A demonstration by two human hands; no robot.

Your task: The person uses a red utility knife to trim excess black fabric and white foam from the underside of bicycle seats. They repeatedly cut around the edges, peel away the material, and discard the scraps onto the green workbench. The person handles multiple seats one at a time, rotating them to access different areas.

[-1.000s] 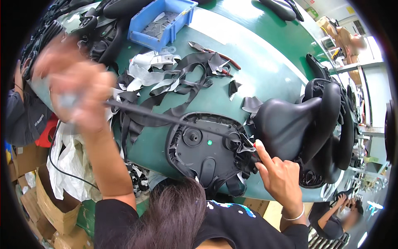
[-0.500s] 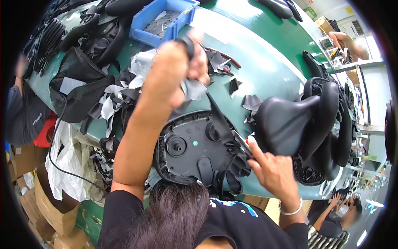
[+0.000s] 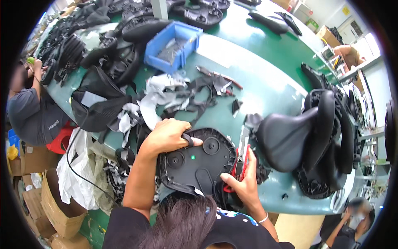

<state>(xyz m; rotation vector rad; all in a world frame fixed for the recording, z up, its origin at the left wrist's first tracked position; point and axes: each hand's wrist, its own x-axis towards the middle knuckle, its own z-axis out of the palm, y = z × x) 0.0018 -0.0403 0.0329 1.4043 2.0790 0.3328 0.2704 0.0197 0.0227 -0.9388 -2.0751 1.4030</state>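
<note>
A bicycle saddle (image 3: 188,168) lies underside up on the bench in front of me, its dark plastic base showing round sockets and a small green sticker. My left hand (image 3: 172,135) grips its far left rim, with the thumb over the edge; a black band wraps the thumb. In my right hand (image 3: 244,178) is a red-handled utility knife (image 3: 242,155), upright beside the saddle's right edge with its metal end pointing away from me. Black trimmings lie partly hidden beneath that hand.
Grey and black scraps (image 3: 166,97) spread beyond the saddle, with pincers (image 3: 217,76) near a blue bin (image 3: 172,46). Finished-looking black saddles (image 3: 286,139) are stacked at right. More covers (image 3: 99,99) lie at left. Cardboard boxes (image 3: 62,203) stand on the floor; a co-worker (image 3: 35,108) is at far left.
My left hand has come down from above the scraps to the saddle's rim, and the strip it was pulling is gone from it. My right hand has moved closer, knife turned upright.
</note>
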